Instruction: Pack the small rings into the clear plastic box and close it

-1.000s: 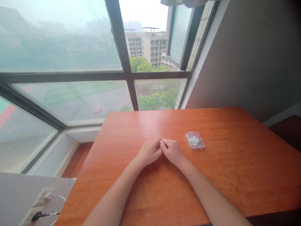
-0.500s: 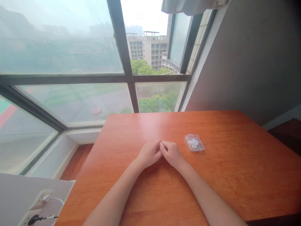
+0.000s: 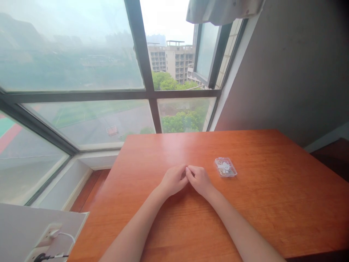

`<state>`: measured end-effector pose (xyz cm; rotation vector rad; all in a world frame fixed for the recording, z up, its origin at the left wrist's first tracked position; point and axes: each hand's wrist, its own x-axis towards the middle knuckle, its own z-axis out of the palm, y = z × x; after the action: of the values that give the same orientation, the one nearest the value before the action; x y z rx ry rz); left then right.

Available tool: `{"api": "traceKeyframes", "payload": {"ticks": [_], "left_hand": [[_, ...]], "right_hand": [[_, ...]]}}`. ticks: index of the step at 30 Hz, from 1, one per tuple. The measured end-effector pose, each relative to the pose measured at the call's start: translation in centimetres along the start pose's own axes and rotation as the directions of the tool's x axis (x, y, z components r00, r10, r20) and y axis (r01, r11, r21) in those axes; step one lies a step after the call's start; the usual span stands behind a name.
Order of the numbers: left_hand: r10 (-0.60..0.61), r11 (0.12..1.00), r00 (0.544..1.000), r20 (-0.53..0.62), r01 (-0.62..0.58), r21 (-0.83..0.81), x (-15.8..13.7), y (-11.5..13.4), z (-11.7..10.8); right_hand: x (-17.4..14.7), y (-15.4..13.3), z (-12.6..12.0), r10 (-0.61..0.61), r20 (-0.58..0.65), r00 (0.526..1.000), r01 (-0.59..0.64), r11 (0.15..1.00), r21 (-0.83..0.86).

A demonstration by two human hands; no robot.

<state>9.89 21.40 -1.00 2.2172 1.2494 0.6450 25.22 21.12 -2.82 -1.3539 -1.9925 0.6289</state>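
Observation:
My left hand (image 3: 175,179) and my right hand (image 3: 200,178) meet over the middle of the table, fingertips touching. Both have curled, closed fingers, with the backs turned up. What lies between or under the fingers, if anything, is hidden. A small clear plastic box (image 3: 225,167) lies flat to the right of my right hand, apart from it. Small ring-like pieces and a white piece show inside, too small to name. Both forearms reach in from the bottom of the view.
The reddish-brown wooden table (image 3: 272,189) runs up to a dark-framed window (image 3: 81,96) at the far side and left. A grey wall (image 3: 283,72) slopes at the right. Low on the left, plugs sit in a wall socket (image 3: 51,234).
The view has tilted up slightly, so the window, table and hands appear a little lower. Both hands keep the same pose, and the box stays in its place on the table.

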Motion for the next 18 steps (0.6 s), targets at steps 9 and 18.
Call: {"api": "traceKeyframes", "payload": {"ticks": [9, 18], "left_hand": [[-0.01, 1.0, 1.0, 0.004, 0.01, -0.012, 0.05, -0.01, -0.07], [0.003, 1.0, 1.0, 0.006, -0.003, -0.014, 0.15, -0.37, -0.04]], "right_hand": [[0.03, 0.18, 0.22, -0.004, -0.019, 1.0, 0.003, 1.0, -0.022], [0.16, 0.1, 0.04, -0.012, -0.018, 1.0, 0.012, 1.0, 0.004]]}}
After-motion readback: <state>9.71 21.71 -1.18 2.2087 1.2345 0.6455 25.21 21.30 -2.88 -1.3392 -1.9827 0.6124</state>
